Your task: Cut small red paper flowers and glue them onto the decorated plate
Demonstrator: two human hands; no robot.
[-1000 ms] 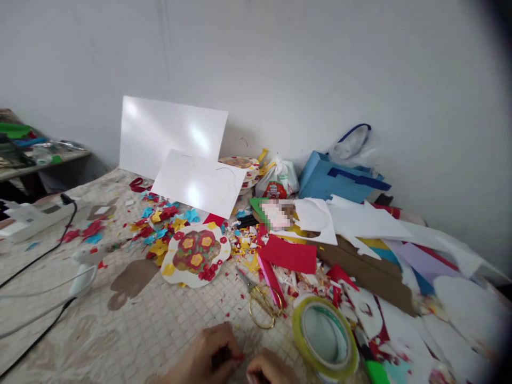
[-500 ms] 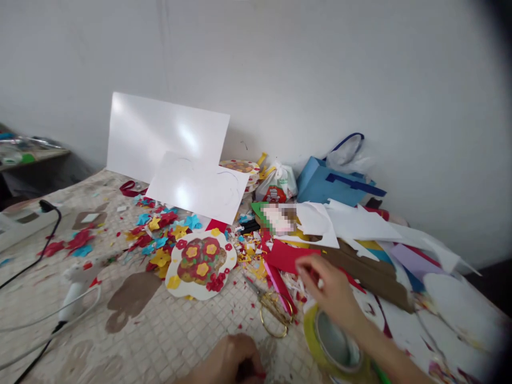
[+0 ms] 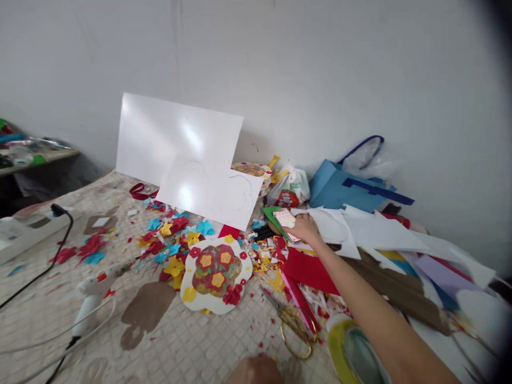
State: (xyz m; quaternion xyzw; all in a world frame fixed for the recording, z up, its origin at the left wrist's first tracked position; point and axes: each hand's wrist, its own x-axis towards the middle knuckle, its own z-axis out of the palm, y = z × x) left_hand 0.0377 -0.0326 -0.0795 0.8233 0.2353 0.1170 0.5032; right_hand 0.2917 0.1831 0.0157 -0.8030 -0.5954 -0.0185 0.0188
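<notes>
My right hand (image 3: 306,229) reaches far across the table, its arm stretched over red paper (image 3: 306,269). Its fingers curl on the edge of a small pink patterned flat object (image 3: 285,217) that lies on a green sheet (image 3: 274,216). Only the top of my left hand (image 3: 256,370) shows at the bottom edge, and its fingers are hidden. A white cut-out decorated with red and yellow paper flowers (image 3: 216,272) lies between the two hands.
Gold-handled scissors (image 3: 294,325) and a yellow tape roll (image 3: 352,352) lie near my right arm. A white glue gun (image 3: 90,298) with its cable is at the left. White boards (image 3: 176,138) lean on the wall. A blue bag (image 3: 344,186) and stacked paper sheets fill the right.
My right hand left the near edge, passed over the tape roll and reached out to the pink object. My left hand sank lower in view. The camera shifted slightly.
</notes>
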